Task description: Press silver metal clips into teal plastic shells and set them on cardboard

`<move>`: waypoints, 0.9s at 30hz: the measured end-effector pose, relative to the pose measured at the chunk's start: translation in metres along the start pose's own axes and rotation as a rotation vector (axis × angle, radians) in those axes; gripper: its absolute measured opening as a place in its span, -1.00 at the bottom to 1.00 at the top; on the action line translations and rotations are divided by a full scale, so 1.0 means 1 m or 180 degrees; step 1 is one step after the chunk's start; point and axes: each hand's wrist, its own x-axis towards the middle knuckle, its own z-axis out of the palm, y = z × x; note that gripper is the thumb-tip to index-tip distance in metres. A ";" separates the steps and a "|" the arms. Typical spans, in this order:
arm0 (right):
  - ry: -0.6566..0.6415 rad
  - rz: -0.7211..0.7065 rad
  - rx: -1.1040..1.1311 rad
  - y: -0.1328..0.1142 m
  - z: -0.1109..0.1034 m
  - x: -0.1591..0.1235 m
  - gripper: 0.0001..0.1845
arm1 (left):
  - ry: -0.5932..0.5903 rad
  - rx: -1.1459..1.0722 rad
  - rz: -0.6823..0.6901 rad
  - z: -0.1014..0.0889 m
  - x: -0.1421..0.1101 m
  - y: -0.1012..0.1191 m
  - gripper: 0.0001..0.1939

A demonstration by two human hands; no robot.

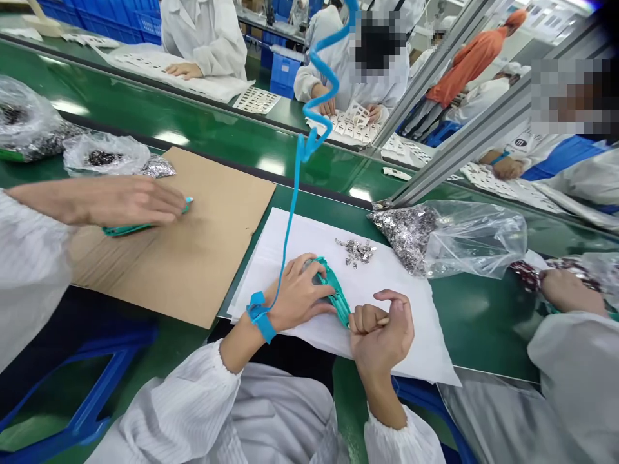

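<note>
My left hand (302,293) grips a teal plastic shell (337,293), long and curved, over the white paper (411,335). Its fingers and thumb cover part of the shell's upper end. At the shell's lower end is my right hand (382,328), fingers curled into the palm and the index finger bent above them. Whatever those curled fingers may hold is hidden. Beyond the shell lies a small heap of shiny metal clips (358,251). A blue wrist strap (261,316) with a cord circles my left wrist.
A clear bag of metal pieces (411,235) lies at the paper's far right. Cardboard (217,212) covers the bench on the left, where a co-worker's hand (140,201) works. The coiled blue cord (316,61) hangs ahead. Another co-worker's hand (570,293) is at right.
</note>
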 end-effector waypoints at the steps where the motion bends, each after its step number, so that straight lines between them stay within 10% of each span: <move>1: -0.0010 0.0016 -0.0019 0.002 0.001 0.000 -0.75 | 0.0008 0.0017 0.0017 0.000 0.000 0.000 -0.65; 27: -0.0120 -0.0257 -0.0266 0.003 0.003 0.001 -0.77 | 0.0157 0.0088 0.0117 0.004 -0.003 -0.004 -0.68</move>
